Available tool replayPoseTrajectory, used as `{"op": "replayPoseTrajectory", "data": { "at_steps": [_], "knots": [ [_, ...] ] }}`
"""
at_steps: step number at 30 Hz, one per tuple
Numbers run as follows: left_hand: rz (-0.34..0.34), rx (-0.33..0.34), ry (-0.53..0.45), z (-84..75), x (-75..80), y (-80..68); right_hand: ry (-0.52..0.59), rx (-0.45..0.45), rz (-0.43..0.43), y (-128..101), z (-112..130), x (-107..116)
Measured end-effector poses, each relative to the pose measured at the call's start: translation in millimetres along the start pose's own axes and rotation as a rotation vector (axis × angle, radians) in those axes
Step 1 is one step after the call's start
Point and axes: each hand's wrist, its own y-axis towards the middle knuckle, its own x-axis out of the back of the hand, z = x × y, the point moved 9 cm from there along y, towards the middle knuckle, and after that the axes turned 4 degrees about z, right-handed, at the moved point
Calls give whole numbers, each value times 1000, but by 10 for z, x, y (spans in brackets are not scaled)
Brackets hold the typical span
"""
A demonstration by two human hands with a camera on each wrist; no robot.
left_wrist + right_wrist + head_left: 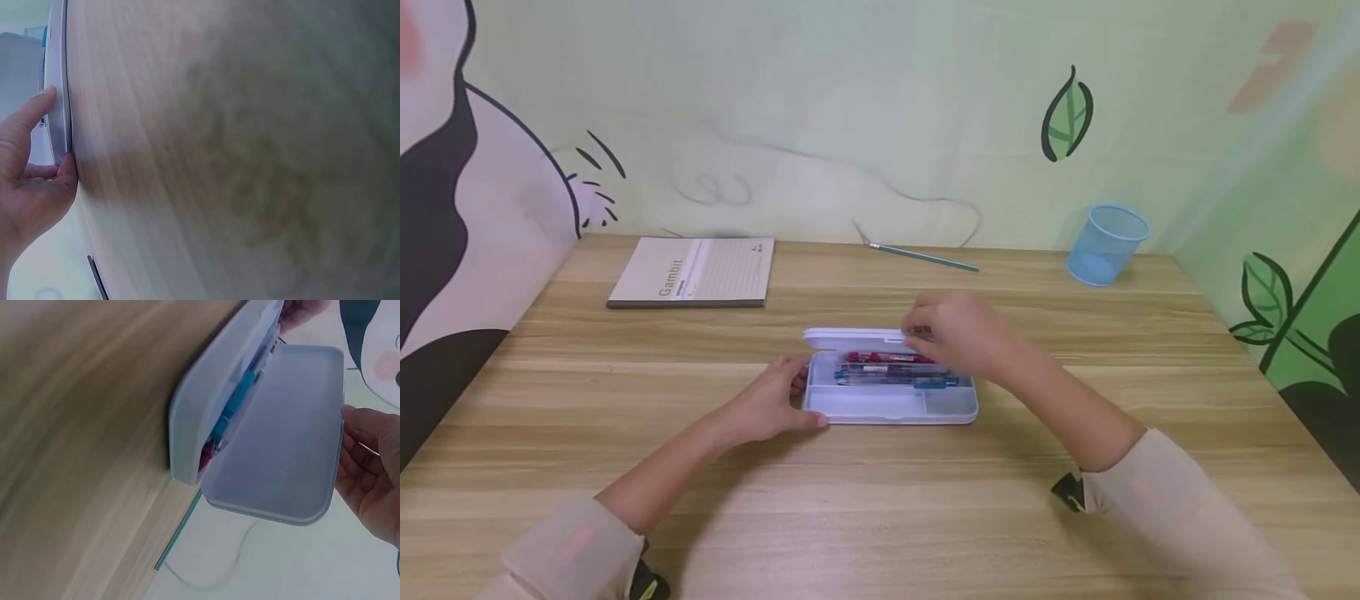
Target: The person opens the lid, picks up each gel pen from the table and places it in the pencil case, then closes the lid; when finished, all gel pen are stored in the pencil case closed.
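A white plastic pencil case [865,407] lies on the table with its lid [850,339] raised at the back. Several pens [891,372], some with red and teal parts, fill its long rear compartment; the front compartments look bare. My left hand [767,404] grips the case's left end, thumb on the front corner and fingers round the side. At the lid's free edge, my right hand [962,333] pinches the rim between thumb and fingers. The right wrist view shows the lid's inner face [278,431] standing steeply open beside the right hand [372,462].
Behind the case to the left lies a notebook [700,271]. A teal-handled paintbrush [925,256] rests near the wall, and a blue mesh cup [1105,246] stands at the back right. A painted wall borders the wooden table [880,517].
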Motion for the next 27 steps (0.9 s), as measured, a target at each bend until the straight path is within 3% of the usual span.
{"op": "replayPoseTrajectory", "data": {
  "at_steps": [9,15,27],
  "knots": [
    [-16,-25,15,-23,13,-10,-20,96,75,-115,224,-132],
    [-14,-36,7,-27,2,-14,40,69,131,-147,231,-232],
    [-16,-30,18,-31,8,-21,4,100,122,-180,285,-316]
  ]
}}
